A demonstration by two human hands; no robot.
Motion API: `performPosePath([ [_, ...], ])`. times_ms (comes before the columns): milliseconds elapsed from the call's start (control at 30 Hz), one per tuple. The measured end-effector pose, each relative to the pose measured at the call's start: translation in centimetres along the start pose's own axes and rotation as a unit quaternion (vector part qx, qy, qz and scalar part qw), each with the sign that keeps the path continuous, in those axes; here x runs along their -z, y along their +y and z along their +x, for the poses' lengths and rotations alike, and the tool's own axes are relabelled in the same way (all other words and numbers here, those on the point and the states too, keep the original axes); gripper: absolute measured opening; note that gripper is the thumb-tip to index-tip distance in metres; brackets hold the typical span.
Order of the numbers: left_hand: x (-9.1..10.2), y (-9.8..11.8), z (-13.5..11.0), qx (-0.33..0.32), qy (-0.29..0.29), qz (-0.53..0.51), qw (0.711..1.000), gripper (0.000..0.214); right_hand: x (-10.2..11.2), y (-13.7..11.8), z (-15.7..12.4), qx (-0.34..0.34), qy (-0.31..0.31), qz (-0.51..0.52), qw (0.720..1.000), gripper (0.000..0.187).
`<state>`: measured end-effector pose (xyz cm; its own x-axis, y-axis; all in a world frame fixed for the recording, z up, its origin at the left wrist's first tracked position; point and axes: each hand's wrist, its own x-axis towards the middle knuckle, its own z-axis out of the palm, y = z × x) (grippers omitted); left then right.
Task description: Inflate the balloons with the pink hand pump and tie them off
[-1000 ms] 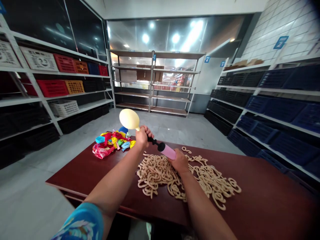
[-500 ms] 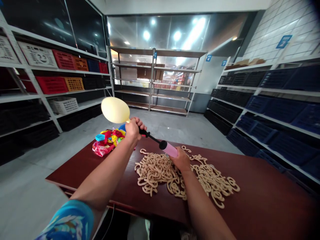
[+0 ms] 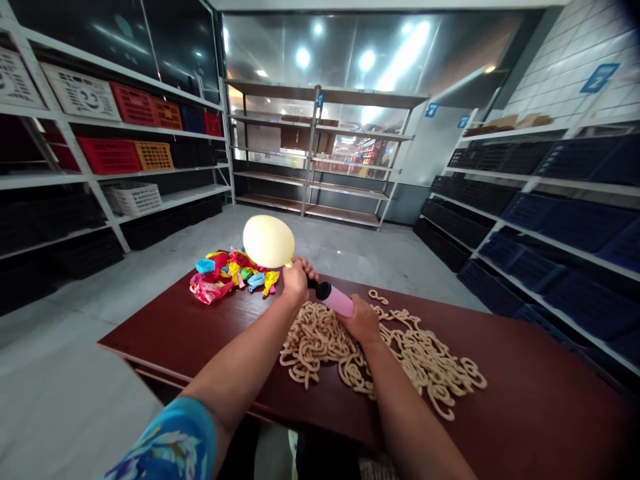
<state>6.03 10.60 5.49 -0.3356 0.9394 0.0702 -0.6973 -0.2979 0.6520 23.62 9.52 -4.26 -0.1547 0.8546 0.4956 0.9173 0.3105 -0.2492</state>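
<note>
Gripping, left: the left hand (image 3: 299,277) has its fingers closed round the black handle end of the pump (image 3: 340,302) and the neck of the pale yellow balloon (image 3: 269,241).
Balloon: inflated, above the table (image 3: 185,337) near its far edge; the left hand covers where it meets the pump.
Pump barrel: pink, with the right hand (image 3: 363,320) wrapped round it; the palm hides its lower end.
Blue signs: the nearest sign (image 3: 600,78) appears to read 2, a farther sign (image 3: 431,110) 4; others are too small.
White crate (image 3: 87,97): a round emblem, unreadable.
Limp balloons (image 3: 243,274): a multicoloured heap, far left; any print is illegible.
Tan twisted pieces (image 3: 320,330): spread below the pump, partly behind the right forearm.
Blue sleeve (image 3: 173,440): cut off below.
</note>
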Motion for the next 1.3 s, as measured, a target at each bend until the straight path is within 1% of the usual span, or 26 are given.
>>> performPosePath([
  [67, 0.1, -0.9, -0.3, 0.009, 0.002, -0.005, 1.000, 0.015, 0.1, -0.1, 0.0, 0.005, -0.001, 0.003, 1.000, 0.032],
  [100, 0.0, -0.8, -0.4, 0.011, 0.005, -0.005, 1.000, 0.014, 0.1, -0.2, 0.0, 0.005, 0.001, 0.007, 1.000, 0.033],
  [167, -0.4, 0.1, -0.3, 0.010, 0.009, 0.004, 1.000, 0.014, 0.2, -0.2, 0.0, 0.003, 0.008, 0.019, 1.000, 0.035],
  [233, -0.9, 2.0, 0.0, -0.002, 0.003, 0.014, 1.000, 0.014, 0.2, -0.1, 0.1, -0.004, 0.017, 0.033, 0.999, 0.038],
  [433, -2.3, 9.5, 1.0, -0.049, -0.030, 0.024, 0.998, 0.015, 0.6, 0.2, 0.4, -0.037, 0.037, 0.059, 0.997, 0.038],
  [500, -2.7, 11.0, 1.2, -0.062, -0.039, 0.029, 0.997, 0.016, 0.6, 0.2, 0.4, -0.044, 0.038, 0.062, 0.996, 0.037],
  [533, -2.8, 11.3, 1.3, -0.066, -0.043, 0.030, 0.996, 0.016, 0.6, 0.2, 0.4, -0.048, 0.037, 0.062, 0.996, 0.037],
  [600, -3.0, 11.2, 1.4, -0.071, -0.045, 0.030, 0.996, 0.016, 0.4, 0.3, 0.4, -0.055, 0.032, 0.054, 0.997, 0.037],
  [667, -2.8, 10.0, 1.5, -0.071, -0.037, 0.025, 0.997, 0.016, 0.2, 0.5, 0.3, -0.057, 0.028, 0.040, 0.997, 0.036],
  [767, -2.1, 6.9, 1.4, -0.054, -0.018, 0.017, 0.998, 0.016, 0.1, 0.7, 0.2, -0.052, 0.022, 0.024, 0.998, 0.037],
  [933, -0.8, 1.4, 0.6, -0.004, 0.000, 0.012, 1.000, 0.015, 0.1, 0.5, 0.2, -0.035, -0.010, 0.015, 0.999, 0.038],
  [1000, -0.5, 0.0, 0.1, 0.012, 0.007, 0.011, 1.000, 0.015, 0.1, 0.4, 0.2, -0.028, -0.018, 0.013, 0.999, 0.039],
  [1033, -0.5, -0.4, 0.0, 0.015, 0.011, 0.012, 1.000, 0.015, 0.1, 0.3, 0.2, -0.025, -0.020, 0.015, 0.999, 0.039],
  [1100, -0.6, -0.3, -0.1, 0.017, 0.020, 0.015, 1.000, 0.015, 0.2, 0.2, 0.1, -0.023, -0.020, 0.023, 0.999, 0.039],
  [1167, -0.9, 1.0, 0.1, 0.013, 0.021, 0.017, 1.000, 0.015, 0.3, 0.2, 0.2, -0.028, -0.015, 0.032, 0.999, 0.039],
  [1233, -1.3, 3.1, 0.5, 0.005, 0.006, 0.013, 1.000, 0.015, 0.4, 0.3, 0.2, -0.036, -0.004, 0.040, 0.999, 0.040],
  [1300, -1.6, 5.7, 0.9, -0.009, -0.012, 0.010, 1.000, 0.015, 0.5, 0.4, 0.2, -0.041, 0.003, 0.049, 0.998, 0.040],
])
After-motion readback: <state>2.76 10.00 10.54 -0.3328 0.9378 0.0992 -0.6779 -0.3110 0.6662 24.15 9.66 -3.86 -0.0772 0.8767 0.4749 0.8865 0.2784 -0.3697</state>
